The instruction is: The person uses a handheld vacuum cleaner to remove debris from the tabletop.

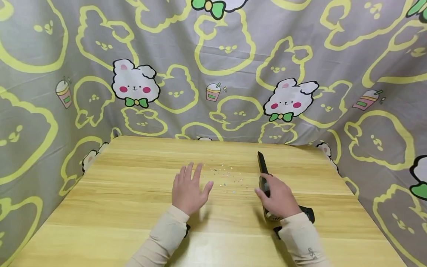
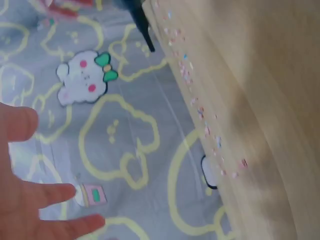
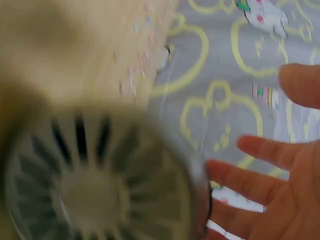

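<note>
A black handheld vacuum cleaner (image 1: 263,167) with a long narrow nozzle points toward the back of the table on the right side. My right hand (image 1: 278,194) is over its body, and in the right wrist view the fingers (image 3: 267,150) are spread and fairly straight, beside the vacuum's round vented end (image 3: 90,195). Whether they touch it I cannot tell. Left of it, small colored paper-like bits (image 1: 228,176) are scattered on the wooden table (image 1: 133,207). My left hand (image 1: 190,189) hovers beside these bits with its fingers spread, holding nothing.
A grey curtain (image 1: 183,122) printed with yellow outlines and white rabbits hangs behind the table and along both sides. Both forearms, in light sleeves (image 1: 168,228), reach in from the front edge.
</note>
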The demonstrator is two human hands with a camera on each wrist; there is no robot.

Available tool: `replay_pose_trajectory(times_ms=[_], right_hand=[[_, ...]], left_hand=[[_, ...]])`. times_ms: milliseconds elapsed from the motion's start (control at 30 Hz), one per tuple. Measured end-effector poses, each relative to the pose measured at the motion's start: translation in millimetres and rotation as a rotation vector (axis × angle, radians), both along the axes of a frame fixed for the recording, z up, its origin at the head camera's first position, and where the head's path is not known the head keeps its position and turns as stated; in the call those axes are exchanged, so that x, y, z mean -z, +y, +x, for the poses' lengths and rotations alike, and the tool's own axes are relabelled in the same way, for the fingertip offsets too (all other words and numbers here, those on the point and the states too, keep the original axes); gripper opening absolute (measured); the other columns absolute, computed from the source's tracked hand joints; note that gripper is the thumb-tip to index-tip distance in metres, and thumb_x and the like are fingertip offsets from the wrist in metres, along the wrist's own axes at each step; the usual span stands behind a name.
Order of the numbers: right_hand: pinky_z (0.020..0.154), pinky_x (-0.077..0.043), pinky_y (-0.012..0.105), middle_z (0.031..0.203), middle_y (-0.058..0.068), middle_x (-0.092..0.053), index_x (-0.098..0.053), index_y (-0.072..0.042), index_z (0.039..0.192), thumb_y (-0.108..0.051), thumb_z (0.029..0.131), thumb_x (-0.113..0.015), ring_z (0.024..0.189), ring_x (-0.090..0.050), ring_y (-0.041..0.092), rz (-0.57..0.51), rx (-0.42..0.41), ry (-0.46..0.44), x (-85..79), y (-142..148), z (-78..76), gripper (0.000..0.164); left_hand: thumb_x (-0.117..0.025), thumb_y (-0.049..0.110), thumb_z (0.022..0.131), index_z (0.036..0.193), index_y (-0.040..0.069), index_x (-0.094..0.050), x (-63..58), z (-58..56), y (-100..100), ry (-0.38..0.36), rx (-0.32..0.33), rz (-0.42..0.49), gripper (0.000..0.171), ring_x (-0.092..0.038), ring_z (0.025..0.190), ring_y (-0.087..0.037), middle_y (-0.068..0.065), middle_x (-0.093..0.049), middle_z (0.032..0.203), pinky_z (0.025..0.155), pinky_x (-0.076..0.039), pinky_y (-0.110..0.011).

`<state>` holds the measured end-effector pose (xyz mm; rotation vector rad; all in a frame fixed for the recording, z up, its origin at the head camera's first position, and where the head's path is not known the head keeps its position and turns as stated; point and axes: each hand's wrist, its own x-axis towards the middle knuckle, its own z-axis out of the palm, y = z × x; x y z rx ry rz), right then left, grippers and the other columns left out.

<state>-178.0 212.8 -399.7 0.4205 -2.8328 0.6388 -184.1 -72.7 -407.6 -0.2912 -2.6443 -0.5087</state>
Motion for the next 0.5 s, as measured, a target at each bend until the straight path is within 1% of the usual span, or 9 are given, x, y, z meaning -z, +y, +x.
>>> replay_pose_trajectory(times_ms=[33, 100, 133, 200, 233, 267, 333, 400, 500], right_hand=[[0.092, -0.043, 0.063, 0.127, 0.029, -0.055, -0.045, 0.000, 0.136, -0.028, 0.091, -0.061, 0.110, -0.053, 0.047, -0.005, -0.007, -0.047, -3.4, 6.7, -0.6, 0.055], [0.088, -0.046, 0.060, 0.126, 0.028, -0.056, -0.045, 0.000, 0.135, -0.020, 0.089, -0.061, 0.106, -0.056, 0.043, -0.006, -0.021, -0.136, -9.3, 20.7, -1.9, 0.053], [0.087, -0.047, 0.059, 0.125, 0.029, -0.056, -0.044, 0.000, 0.135, -0.016, 0.087, -0.062, 0.105, -0.057, 0.043, -0.001, -0.029, -0.185, -11.5, 27.9, -2.1, 0.054], [0.083, -0.048, 0.058, 0.124, 0.031, -0.056, -0.044, 0.001, 0.134, -0.009, 0.080, -0.063, 0.103, -0.057, 0.042, 0.018, -0.046, -0.291, -14.5, 42.1, -2.4, 0.059], [0.083, -0.048, 0.057, 0.125, 0.031, -0.055, -0.043, 0.001, 0.134, -0.007, 0.076, -0.063, 0.104, -0.056, 0.043, 0.031, -0.052, -0.348, -14.9, 48.6, -2.2, 0.062], [0.084, -0.048, 0.057, 0.126, 0.032, -0.054, -0.044, 0.002, 0.133, -0.005, 0.072, -0.063, 0.109, -0.053, 0.045, 0.044, -0.060, -0.391, -14.5, 54.4, -2.3, 0.064], [0.083, -0.048, 0.056, 0.126, 0.034, -0.052, -0.044, 0.003, 0.132, -0.001, 0.066, -0.064, 0.110, -0.052, 0.047, 0.057, -0.070, -0.484, -12.4, 63.3, -2.0, 0.069], [0.082, -0.048, 0.055, 0.123, 0.032, -0.053, -0.045, 0.003, 0.130, -0.001, 0.063, -0.068, 0.108, -0.053, 0.046, 0.057, -0.070, -0.552, -8.2, 68.3, -2.6, 0.072], [0.079, -0.050, 0.050, 0.114, 0.025, -0.058, -0.049, 0.000, 0.128, -0.003, 0.060, -0.079, 0.099, -0.057, 0.038, 0.033, -0.030, -0.609, -1.6, 69.6, -4.9, 0.075]], left_hand=[[-0.055, 0.050, 0.089, 0.137, 0.008, -0.044, -1.7, -2.1, -3.3, 0.004, 0.006, 0.027, 0.065, -0.045, 0.122, -0.043, -0.024, -0.049, 0.135, 0.097, -0.042, -0.058], [-0.059, 0.047, 0.089, 0.134, 0.004, -0.047, -5.4, -5.6, -12.0, -0.021, 0.020, 0.081, 0.063, -0.052, 0.114, -0.042, -0.024, -0.053, 0.129, 0.090, -0.049, -0.056], [-0.060, 0.046, 0.089, 0.133, 0.003, -0.048, -6.9, -7.4, -17.4, -0.056, 0.023, 0.105, 0.062, -0.054, 0.112, -0.041, -0.024, -0.055, 0.127, 0.088, -0.050, -0.055], [-0.061, 0.044, 0.089, 0.131, 0.004, -0.049, -9.9, -10.3, -29.4, -0.158, 0.023, 0.129, 0.060, -0.056, 0.109, -0.040, -0.022, -0.056, 0.126, 0.086, -0.051, -0.055], [-0.062, 0.043, 0.089, 0.131, 0.004, -0.049, -11.1, -11.7, -35.8, -0.217, 0.023, 0.125, 0.059, -0.056, 0.109, -0.040, -0.022, -0.056, 0.126, 0.086, -0.051, -0.055], [-0.062, 0.042, 0.089, 0.131, 0.005, -0.049, -12.4, -12.8, -41.9, -0.277, 0.024, 0.119, 0.058, -0.055, 0.110, -0.040, -0.022, -0.056, 0.127, 0.087, -0.050, -0.055], [-0.064, 0.041, 0.088, 0.133, 0.006, -0.048, -13.4, -14.3, -54.0, -0.384, 0.024, 0.086, 0.059, -0.053, 0.112, -0.042, -0.023, -0.054, 0.129, 0.088, -0.049, -0.057], [-0.069, 0.040, 0.084, 0.136, 0.009, -0.046, -13.4, -14.7, -64.8, -0.473, 0.017, 0.044, 0.065, -0.049, 0.115, -0.046, -0.025, -0.048, 0.135, 0.087, -0.048, -0.061], [-0.078, 0.041, 0.075, 0.142, 0.015, -0.040, -11.9, -14.5, -76.5, -0.583, -0.005, 0.001, 0.081, -0.040, 0.121, -0.052, -0.028, -0.035, 0.144, 0.082, -0.047, -0.067]])
